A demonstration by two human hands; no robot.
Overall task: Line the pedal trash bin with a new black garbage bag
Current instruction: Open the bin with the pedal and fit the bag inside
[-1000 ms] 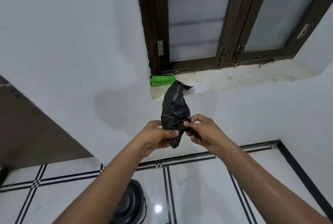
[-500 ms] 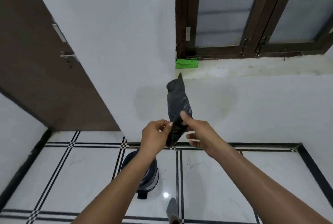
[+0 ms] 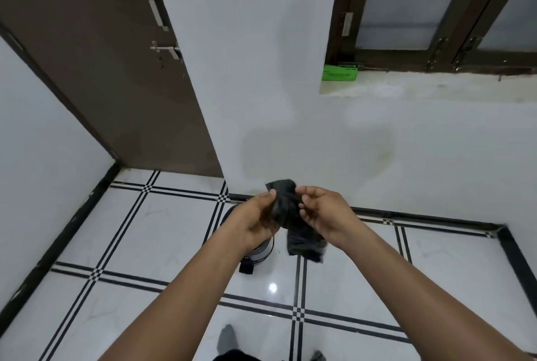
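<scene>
A crumpled black garbage bag (image 3: 290,215) hangs between my two hands in mid-air, its lower end dangling down. My left hand (image 3: 255,221) pinches its left side and my right hand (image 3: 322,215) pinches its right side near the top. The pedal trash bin (image 3: 260,253) stands on the tiled floor right below my left hand. Most of the bin is hidden by that hand and wrist. Only its silver side, a black handle loop and the black pedal (image 3: 246,268) show.
A brown door (image 3: 101,70) with a latch stands at the left, walls meet in the left corner. A green box (image 3: 339,72) lies on the window sill at the upper right. My feet (image 3: 229,337) show at the bottom edge on the white tiles.
My view has tilted down and left, so the bin and floor show more. The bag, held upright before, now droops below my hands, which have dropped lower over the bin.
</scene>
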